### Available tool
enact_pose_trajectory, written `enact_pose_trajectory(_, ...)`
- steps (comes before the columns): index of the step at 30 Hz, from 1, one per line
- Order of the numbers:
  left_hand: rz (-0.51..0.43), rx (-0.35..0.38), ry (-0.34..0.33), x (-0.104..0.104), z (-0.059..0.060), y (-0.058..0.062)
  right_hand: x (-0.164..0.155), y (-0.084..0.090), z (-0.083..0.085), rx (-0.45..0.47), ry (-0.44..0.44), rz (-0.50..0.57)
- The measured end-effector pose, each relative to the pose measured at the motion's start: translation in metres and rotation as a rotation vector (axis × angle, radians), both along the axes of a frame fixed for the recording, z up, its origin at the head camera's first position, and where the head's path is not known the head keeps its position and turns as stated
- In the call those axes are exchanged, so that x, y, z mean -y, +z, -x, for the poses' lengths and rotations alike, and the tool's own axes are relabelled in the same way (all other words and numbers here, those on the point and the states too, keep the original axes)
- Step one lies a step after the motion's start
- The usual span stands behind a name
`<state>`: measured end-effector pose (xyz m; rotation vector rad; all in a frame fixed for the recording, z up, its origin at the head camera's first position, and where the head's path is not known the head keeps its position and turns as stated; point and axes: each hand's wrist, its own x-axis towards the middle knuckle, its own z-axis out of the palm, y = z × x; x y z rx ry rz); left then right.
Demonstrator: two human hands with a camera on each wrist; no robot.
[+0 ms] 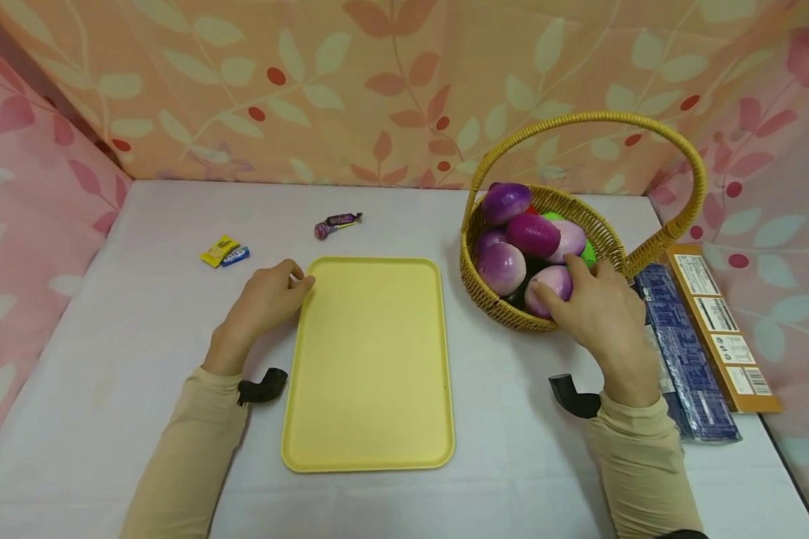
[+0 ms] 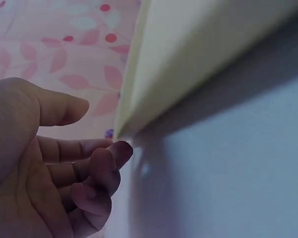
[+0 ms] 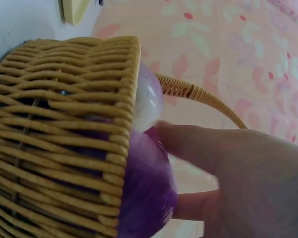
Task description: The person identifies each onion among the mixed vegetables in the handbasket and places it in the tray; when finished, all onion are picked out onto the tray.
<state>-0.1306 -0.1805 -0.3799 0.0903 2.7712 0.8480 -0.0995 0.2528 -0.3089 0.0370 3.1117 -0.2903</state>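
A wicker basket point(image 1: 495, 311) with a tall handle holds several purple onions point(image 1: 502, 268), some darker than others, and bits of green and red. Inside its near rim, my right hand point(image 1: 603, 322) has thumb and fingers around a purple-and-white onion point(image 1: 554, 283). The right wrist view shows that onion point(image 3: 146, 183) against the woven rim, the thumb on it. My left hand point(image 1: 263, 299) is by the far left corner of a yellow tray point(image 1: 371, 374). In the left wrist view its fingers bend loosely, fingertips close to the tray corner, thumb apart; contact is hard to tell.
Yellow and blue wrapped candies point(image 1: 219, 252) lie at the back left. A lollipop and a dark wrapped sweet point(image 1: 340, 219) lie beyond the tray. Right of the basket are a blue package point(image 1: 688, 359) and an orange-brown box point(image 1: 728, 337). Patterned curtains point(image 1: 404, 90) stand around the white table.
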Motion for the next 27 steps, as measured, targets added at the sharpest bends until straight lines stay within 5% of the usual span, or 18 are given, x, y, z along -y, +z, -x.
enact_pose_trajectory(6,-0.017,0.029,-0.012,0.005,0.005,-0.015,0.005,0.001,0.0,0.067,-0.02,-0.007)
enact_pose_trajectory(13,-0.048,0.022,-0.019,0.007,0.01,-0.023,0.013,0.017,-0.01,-0.108,0.005,0.142)
enact_pose_trajectory(16,-0.054,0.02,-0.022,0.009,0.012,-0.024,0.023,0.021,-0.019,-0.188,0.131,0.25)
enact_pose_trajectory(20,-0.061,0.012,-0.036,0.011,0.013,-0.024,0.039,0.017,-0.027,-0.258,0.417,0.335)
enact_pose_trajectory(23,-0.068,0.005,-0.051,0.012,0.013,-0.025,0.053,0.008,-0.032,-0.208,0.605,0.33)
enact_pose_trajectory(27,-0.069,-0.005,-0.069,0.013,0.013,-0.027,0.071,-0.007,-0.037,-0.043,0.743,0.269)
